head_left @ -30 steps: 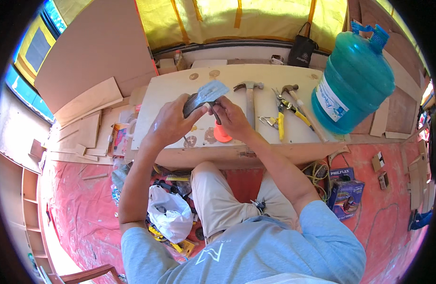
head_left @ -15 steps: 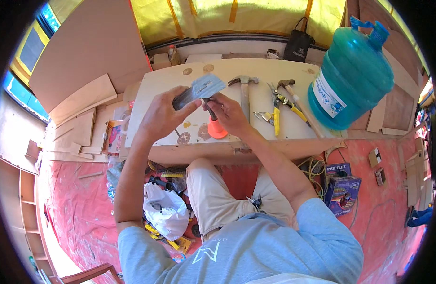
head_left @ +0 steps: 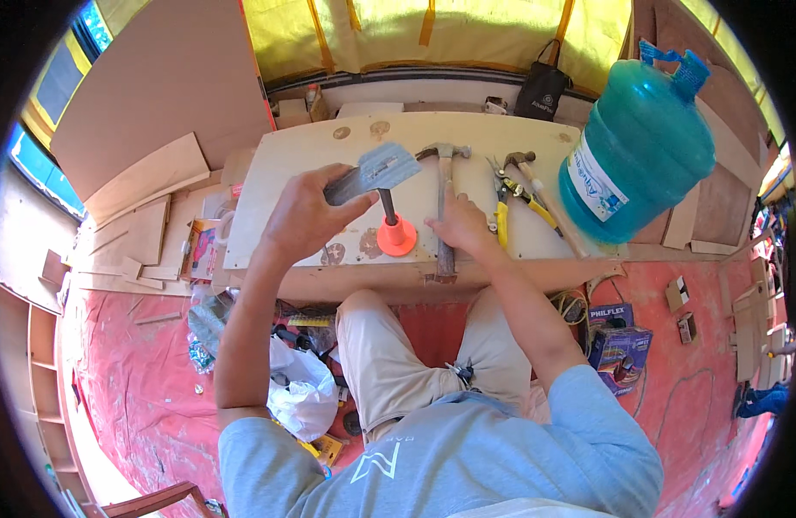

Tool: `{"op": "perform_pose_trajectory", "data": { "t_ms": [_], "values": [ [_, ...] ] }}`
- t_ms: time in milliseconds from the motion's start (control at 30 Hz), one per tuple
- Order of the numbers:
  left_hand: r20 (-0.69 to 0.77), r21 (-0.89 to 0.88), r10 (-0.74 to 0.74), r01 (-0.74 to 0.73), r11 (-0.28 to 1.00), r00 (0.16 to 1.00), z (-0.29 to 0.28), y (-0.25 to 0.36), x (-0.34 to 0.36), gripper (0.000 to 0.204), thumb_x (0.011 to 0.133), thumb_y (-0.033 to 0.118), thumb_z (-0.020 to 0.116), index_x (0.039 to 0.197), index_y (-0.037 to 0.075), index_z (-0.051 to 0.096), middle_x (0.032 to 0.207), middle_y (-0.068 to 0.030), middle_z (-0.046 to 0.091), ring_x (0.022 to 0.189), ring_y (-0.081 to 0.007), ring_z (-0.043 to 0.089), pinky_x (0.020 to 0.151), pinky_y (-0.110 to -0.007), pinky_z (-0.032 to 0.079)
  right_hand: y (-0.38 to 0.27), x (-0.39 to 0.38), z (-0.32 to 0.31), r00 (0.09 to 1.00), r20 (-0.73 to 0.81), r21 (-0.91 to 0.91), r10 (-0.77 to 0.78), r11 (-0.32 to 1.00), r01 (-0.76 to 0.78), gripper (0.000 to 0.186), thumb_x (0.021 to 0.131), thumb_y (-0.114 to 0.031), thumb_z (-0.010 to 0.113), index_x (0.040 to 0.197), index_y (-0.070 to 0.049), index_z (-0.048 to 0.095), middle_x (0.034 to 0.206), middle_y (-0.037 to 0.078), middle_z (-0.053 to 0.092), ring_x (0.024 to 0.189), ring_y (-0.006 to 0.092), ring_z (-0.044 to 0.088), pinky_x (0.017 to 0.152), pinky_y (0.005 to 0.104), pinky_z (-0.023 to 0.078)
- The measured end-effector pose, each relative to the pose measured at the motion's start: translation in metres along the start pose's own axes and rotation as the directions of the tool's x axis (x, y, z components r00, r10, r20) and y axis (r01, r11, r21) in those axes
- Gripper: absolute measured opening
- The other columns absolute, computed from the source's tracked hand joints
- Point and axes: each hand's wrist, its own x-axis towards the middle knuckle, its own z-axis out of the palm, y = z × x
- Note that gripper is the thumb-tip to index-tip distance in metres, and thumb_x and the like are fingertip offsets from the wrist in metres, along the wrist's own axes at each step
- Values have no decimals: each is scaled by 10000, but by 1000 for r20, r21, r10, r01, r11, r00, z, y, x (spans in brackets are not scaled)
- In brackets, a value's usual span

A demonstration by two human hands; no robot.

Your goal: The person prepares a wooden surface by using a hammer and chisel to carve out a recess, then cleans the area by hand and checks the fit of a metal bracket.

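Your left hand (head_left: pixel 307 207) gripped a grey plate (head_left: pixel 384 169) above an orange-based dark rod (head_left: pixel 389 214) on the table (head_left: pixel 316 155); to the right, your half-curled right hand (head_left: pixel 463 223) overlapped a hammer (head_left: pixel 446 171), its hold impossible to tell.

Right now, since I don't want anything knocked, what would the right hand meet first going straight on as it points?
Most likely the left hammer, at its handle: the right hand is right at it, though whether they already touch is unclear.

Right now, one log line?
left hand: holds flat bluish plate; right hand: at wood-handled claw hammer, grip unclear; between: dark rod, orange flange
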Motion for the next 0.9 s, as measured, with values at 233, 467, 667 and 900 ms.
{"op": "perform_pose_trajectory", "data": {
  "t_ms": [233,467,667,900],
  "values": [
    [-46,-29,63,-65,997,997,8,-11,8,446,830,327,704,1018,-73,652,697,-177,618,568,-193,581,586,-356,475,56,73,-2,992,100,260,73,961,-97,622,790,-163,638,1307,64,378,891,180,633,722,278,669,625,349,542],
    [17,-57,-80,81,995,997,4,-13,6,521,822,371,709,1083,-76,645,840,-189,671,736,-202,633,732,-334,502,40,-23,-123,922,-120,992,-367,-79,98,401,889,-127,566,1258,6,485,721,21,527,495,97,507,467,256,437],
    [-25,-39,10,-11,999,1000,10,-14,13,465,825,322,715,1033,-87,643,781,-175,652,682,-182,600,675,-348,491,-12,-91,-200,909,-103,851,-404,437,290,445,1010,-357,459,1313,-32,438,698,6,490,465,68,463,429,212,393],
    [-34,-117,0,-4,993,999,17,-7,9,432,827,303,714,998,-87,644,749,-169,635,640,-191,576,648,-349,480,-19,-103,-202,908,168,691,-384,703,170,452,1014,-384,452,1338,-68,438,708,-2,491,454,55,420,412,198,356]
  ]
}}
